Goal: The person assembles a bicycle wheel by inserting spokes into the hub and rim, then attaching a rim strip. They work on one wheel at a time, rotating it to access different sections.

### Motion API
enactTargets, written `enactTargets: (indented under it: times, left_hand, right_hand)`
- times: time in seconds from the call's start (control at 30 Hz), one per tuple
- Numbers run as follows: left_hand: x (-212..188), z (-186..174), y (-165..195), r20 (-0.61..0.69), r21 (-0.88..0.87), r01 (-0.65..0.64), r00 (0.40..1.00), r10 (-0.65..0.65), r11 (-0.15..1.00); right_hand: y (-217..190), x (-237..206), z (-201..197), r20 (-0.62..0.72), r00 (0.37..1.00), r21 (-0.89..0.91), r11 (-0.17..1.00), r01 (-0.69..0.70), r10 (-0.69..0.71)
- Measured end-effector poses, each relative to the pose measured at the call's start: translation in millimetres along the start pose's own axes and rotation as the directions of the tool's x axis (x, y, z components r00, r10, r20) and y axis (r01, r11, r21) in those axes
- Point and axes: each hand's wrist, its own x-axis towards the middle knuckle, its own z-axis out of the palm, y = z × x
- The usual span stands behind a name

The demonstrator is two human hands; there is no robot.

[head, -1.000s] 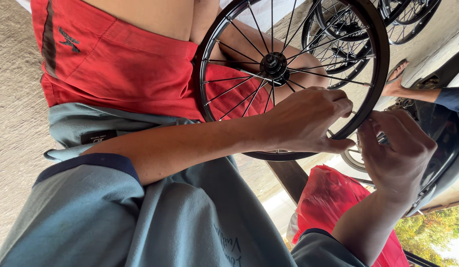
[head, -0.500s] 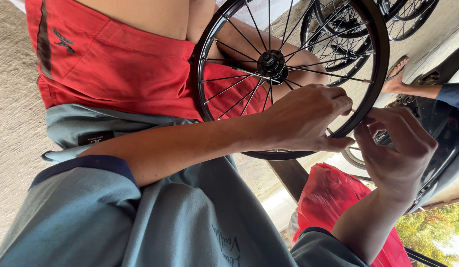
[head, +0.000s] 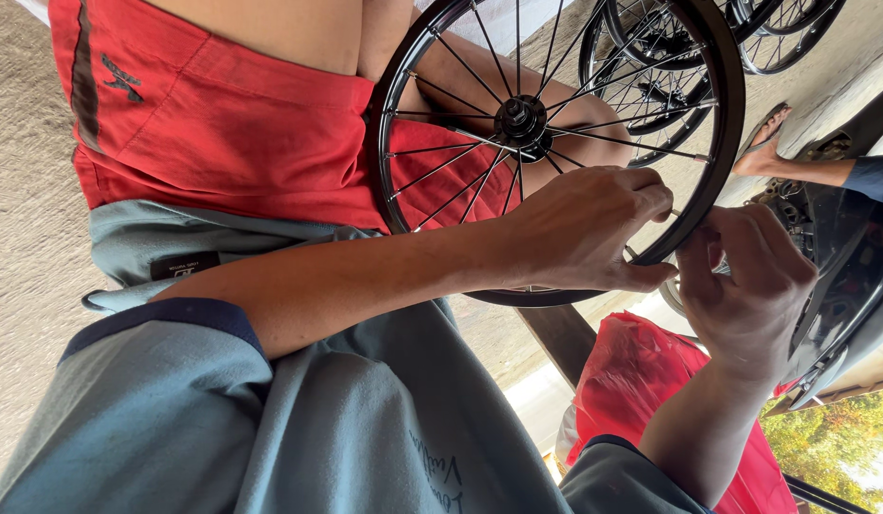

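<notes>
A small black spoked bicycle wheel point(head: 717, 114) stands against my lap, its hub point(head: 519, 116) in front of my red shorts point(head: 241, 133). My left hand point(head: 584, 228) reaches across and grips the lower rim, thumb under it and fingers over the spokes. Just to its right, my right hand point(head: 746, 295) is closed at the rim's edge, its fingertips pinching a small silvery metal piece point(head: 717, 270) that is mostly hidden. The two hands almost touch.
More black spoked wheels point(head: 651, 48) lie behind at the top right. Another person's sandalled foot point(head: 767, 143) and leg are at the right, above a dark shiny vehicle part point(head: 841, 276). A red plastic bag point(head: 641, 381) and a dark wooden beam point(head: 555, 333) lie below the hands.
Both hands stay at the rim. My right hand's fingers have shifted slightly on the small metal piece, and the view has drifted a little.
</notes>
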Motion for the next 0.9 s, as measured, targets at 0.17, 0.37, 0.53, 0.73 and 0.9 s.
enactTargets:
  times: [0.17, 0.37, 0.53, 0.73, 0.9]
  left_hand:
    - [-2.3, 1.3, -6.4, 0.032, -0.043, 0.013, 0.999, -0.011, 0.999]
    - [-2.0, -0.7, -21.3, 0.002, -0.112, -0.015, 1.000, 0.016, 0.994]
    - [2.4, 8.1, -22.8, -0.035, -0.021, -0.009, 0.999, 0.008, 1.000]
    - [6.4, 13.7, -18.7, -0.078, -0.005, -0.040, 0.996, 0.040, 0.999]
    - [3.4, 10.6, -17.5, -0.126, 0.031, -0.058, 0.990, 0.061, 0.998]
  right_hand:
    - [-2.9, -2.0, 6.4, -0.126, 0.992, 0.194, 0.981, 0.008, 0.017]
    - [-5.7, -14.4, 39.5, -0.080, 0.964, 0.667, 0.732, -0.138, 0.255]
    - [-3.3, -27.9, 52.1, -0.125, 0.955, 0.717, 0.690, -0.101, 0.270]
    - [-5.1, -30.2, 60.3, -0.188, 0.928, 0.744, 0.664, -0.079, 0.321]
    - [-0.9, -31.5, 73.5, -0.262, 0.909, 0.767, 0.641, -0.008, 0.325]
